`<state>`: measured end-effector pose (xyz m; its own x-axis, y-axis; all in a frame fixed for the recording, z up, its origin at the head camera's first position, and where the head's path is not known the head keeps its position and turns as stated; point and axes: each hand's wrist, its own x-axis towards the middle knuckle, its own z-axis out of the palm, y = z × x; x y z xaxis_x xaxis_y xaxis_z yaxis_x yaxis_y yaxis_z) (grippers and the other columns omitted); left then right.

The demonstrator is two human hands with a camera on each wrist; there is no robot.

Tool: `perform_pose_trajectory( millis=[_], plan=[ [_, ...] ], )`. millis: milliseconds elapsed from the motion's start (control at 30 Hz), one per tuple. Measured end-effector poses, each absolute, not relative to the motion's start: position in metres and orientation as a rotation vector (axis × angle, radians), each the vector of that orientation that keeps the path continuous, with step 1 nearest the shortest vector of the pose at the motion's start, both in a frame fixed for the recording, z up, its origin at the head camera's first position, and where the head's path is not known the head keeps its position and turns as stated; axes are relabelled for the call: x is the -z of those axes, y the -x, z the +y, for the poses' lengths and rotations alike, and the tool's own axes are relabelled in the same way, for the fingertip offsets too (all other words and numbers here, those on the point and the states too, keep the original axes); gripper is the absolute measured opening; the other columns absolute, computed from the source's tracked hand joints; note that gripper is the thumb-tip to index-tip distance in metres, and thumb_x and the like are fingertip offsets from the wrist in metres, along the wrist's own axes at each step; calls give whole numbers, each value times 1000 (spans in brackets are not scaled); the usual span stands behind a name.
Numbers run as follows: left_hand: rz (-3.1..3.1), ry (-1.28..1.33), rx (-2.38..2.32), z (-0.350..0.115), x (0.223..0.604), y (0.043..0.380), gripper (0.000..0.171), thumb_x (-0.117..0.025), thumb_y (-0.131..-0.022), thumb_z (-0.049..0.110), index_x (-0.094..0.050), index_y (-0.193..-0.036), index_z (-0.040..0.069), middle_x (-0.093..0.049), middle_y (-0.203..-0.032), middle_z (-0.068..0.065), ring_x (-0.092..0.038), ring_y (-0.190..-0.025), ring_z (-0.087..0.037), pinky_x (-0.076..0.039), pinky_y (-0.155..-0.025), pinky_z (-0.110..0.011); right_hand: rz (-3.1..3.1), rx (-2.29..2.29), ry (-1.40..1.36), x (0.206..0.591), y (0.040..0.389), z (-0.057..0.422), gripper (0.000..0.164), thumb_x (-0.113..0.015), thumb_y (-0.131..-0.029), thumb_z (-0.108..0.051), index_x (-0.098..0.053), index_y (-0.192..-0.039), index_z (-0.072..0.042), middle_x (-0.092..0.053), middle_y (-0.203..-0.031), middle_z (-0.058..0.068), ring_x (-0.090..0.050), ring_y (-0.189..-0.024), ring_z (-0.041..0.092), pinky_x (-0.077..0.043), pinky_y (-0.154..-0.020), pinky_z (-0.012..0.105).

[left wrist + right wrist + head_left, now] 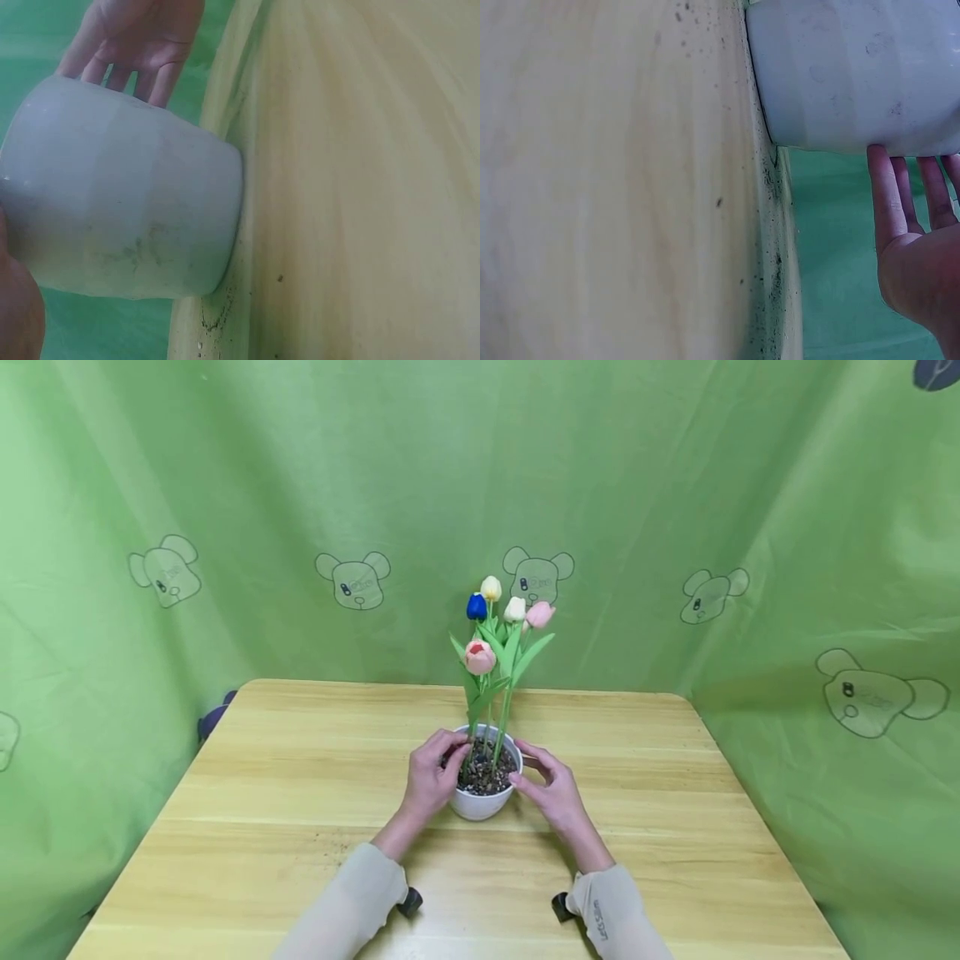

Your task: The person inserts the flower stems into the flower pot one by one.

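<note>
A white flower pot (478,808) of dark, gritty soil stands on the table with several artificial tulips in it. Over its left rim reaches my left hand (432,772); thumb and index finger pinch the stem base of the front pink tulip (480,657). Only part of that hand (19,315) shows in the left wrist view, its fingertips hidden. At the right rim is my right hand (555,789), thumb near the front edge. The right wrist view has its fairly straight fingers (887,191) touching the pot's outer side.
Blue (477,607), cream (491,587), white (515,609) and another pink tulip (539,615) rise above the pot. Soil crumbs (330,847) lie on the wooden table (300,760). A green curtain (420,468) with bear-head prints surrounds it.
</note>
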<state>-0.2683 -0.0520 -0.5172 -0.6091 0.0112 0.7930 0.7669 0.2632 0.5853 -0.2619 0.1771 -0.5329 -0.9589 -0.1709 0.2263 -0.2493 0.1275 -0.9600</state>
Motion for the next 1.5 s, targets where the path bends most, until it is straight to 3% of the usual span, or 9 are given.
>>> perform_pose_trajectory(
  millis=[267,467,800,1200,1500],
  plan=[
    [-1856,698,1403,-52,519,268,14,-72,-89,-9,-72,-100,0,-73,-91,-14,-72,-80,-28,-66,-76,-30,-2312,-1997,-415,533,261,177,58,-78,-89,-4,-59,-144,-6,-58,-149,16,-60,-128,30,-30,-124,60],
    [-1879,669,1427,-52,518,266,12,-72,-92,-3,-73,-104,2,-74,-94,-12,-72,-84,-26,-66,-78,-29,-2321,-1995,-411,533,263,177,58,-77,-90,-5,-58,-145,-7,-58,-148,16,-58,-130,34,-31,-124,62],
    [-1928,604,1463,-49,518,261,32,-78,-85,-6,-71,-116,-5,-74,-96,-19,-72,-85,-31,-65,-80,-41,-2326,-1998,-407,533,261,177,59,-78,-90,-5,-58,-145,-8,-58,-149,15,-57,-131,36,-31,-124,63],
    [-2001,569,1524,-60,519,261,36,-78,-91,6,-69,-126,9,-76,-104,-8,-72,-95,-21,-59,-100,-39,-2313,-2005,-422,533,262,177,59,-76,-90,-4,-57,-145,-6,-57,-149,17,-59,-129,33,-30,-124,64],
    [-1984,571,1539,-67,517,259,37,-79,-90,7,-69,-125,9,-76,-107,-6,-72,-97,-23,-59,-100,-41,-2315,-2008,-413,532,262,177,59,-77,-90,-5,-57,-146,-7,-58,-148,17,-57,-130,39,-30,-123,65]
  ],
)
